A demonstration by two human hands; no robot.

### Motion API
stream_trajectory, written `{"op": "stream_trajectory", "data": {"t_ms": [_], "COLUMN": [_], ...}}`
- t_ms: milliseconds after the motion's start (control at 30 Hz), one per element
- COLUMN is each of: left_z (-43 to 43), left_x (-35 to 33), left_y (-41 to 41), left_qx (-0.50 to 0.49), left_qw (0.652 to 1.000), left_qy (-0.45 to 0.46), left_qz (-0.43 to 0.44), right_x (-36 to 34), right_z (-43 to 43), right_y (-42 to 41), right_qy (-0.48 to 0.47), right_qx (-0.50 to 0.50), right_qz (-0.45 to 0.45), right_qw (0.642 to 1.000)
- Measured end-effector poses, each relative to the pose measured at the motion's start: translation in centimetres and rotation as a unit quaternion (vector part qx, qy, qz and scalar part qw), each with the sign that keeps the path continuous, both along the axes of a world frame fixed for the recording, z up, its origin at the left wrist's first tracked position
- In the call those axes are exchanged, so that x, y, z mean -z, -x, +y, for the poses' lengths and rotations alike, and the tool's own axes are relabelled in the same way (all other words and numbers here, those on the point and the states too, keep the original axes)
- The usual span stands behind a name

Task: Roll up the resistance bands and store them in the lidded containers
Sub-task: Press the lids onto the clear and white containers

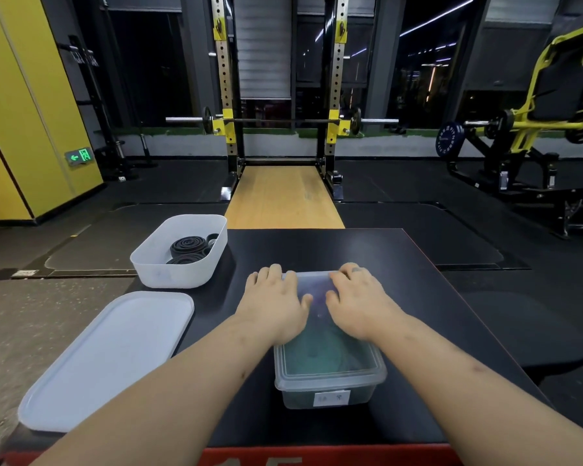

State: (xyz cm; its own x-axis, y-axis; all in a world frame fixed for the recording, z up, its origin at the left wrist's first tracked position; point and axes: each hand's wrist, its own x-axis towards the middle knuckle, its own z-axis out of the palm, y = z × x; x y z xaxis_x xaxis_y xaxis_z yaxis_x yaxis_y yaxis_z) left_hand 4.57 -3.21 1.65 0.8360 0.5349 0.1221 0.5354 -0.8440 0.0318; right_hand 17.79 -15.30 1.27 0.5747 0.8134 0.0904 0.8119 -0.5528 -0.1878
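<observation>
Your left hand (273, 304) and right hand (360, 304), each grip spread, press the lid (317, 285) of the clear container (297, 398); coloured bands (320, 349) lie inside, under your palms. Rolled black bands (186, 247) sit in the open tub (169, 272) left of it.

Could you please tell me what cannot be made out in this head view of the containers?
Head view:
- Contents of the lidded container: only greenish and purplish blurs through the cloudy lid; the left hand and right hand cover its far half.
- Its front label: writing too small and blurred.
- Black bands in the open tub: its near wall hides some, so no count.
</observation>
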Motion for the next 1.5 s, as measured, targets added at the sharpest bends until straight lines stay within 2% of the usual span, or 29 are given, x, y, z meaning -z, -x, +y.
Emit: {"op": "stream_trajectory", "data": {"t_ms": [67, 200, 333, 433, 633, 800, 1000, 1100, 1300, 1500], "left_z": [0.4, 1.2, 1.7, 1.7, 1.6, 1.5, 1.8, 1.9, 1.5, 0.7], "left_x": [0.8, 1.5, 1.7, 1.7, 0.8, 0.9, 1.8, 1.7, 0.7, 1.4], "left_y": [-0.4, -0.7, -1.2, -1.4, -2.0, -2.0, -2.4, -2.5, -0.9, 0.6], "left_qx": [0.019, 0.075, 0.087, 0.084, 0.079, 0.092, 0.09, 0.083, 0.021, 0.024], "left_qw": [0.999, 0.994, 0.993, 0.994, 0.992, 0.989, 0.988, 0.988, 0.992, 0.989], "left_qy": [0.025, 0.085, 0.074, 0.059, 0.075, 0.109, 0.122, 0.127, 0.112, 0.133], "left_qz": [-0.021, 0.011, 0.027, 0.037, 0.06, 0.028, 0.019, 0.013, 0.046, 0.059], "right_x": [0.4, 1.2, 1.5, 1.5, 0.7, -0.2, 0.9, 0.6, 0.0, 0.9], "right_z": [0.6, 1.1, 1.2, 1.3, 1.4, 1.7, 1.9, 2.1, -0.1, -0.6], "right_y": [-0.3, -0.8, -1.4, -1.3, -0.6, -0.5, -0.9, -1.2, -0.5, 0.3], "right_qy": [0.015, 0.018, 0.026, 0.027, 0.077, 0.066, 0.054, 0.037, 0.071, 0.059], "right_qx": [-0.026, -0.047, -0.052, -0.055, -0.061, -0.098, -0.097, -0.092, -0.043, -0.032], "right_qz": [0.01, 0.031, 0.046, 0.054, -0.005, 0.027, 0.034, 0.069, 0.06, 0.073], "right_qw": [0.999, 0.998, 0.997, 0.997, 0.995, 0.993, 0.993, 0.993, 0.995, 0.995]}}
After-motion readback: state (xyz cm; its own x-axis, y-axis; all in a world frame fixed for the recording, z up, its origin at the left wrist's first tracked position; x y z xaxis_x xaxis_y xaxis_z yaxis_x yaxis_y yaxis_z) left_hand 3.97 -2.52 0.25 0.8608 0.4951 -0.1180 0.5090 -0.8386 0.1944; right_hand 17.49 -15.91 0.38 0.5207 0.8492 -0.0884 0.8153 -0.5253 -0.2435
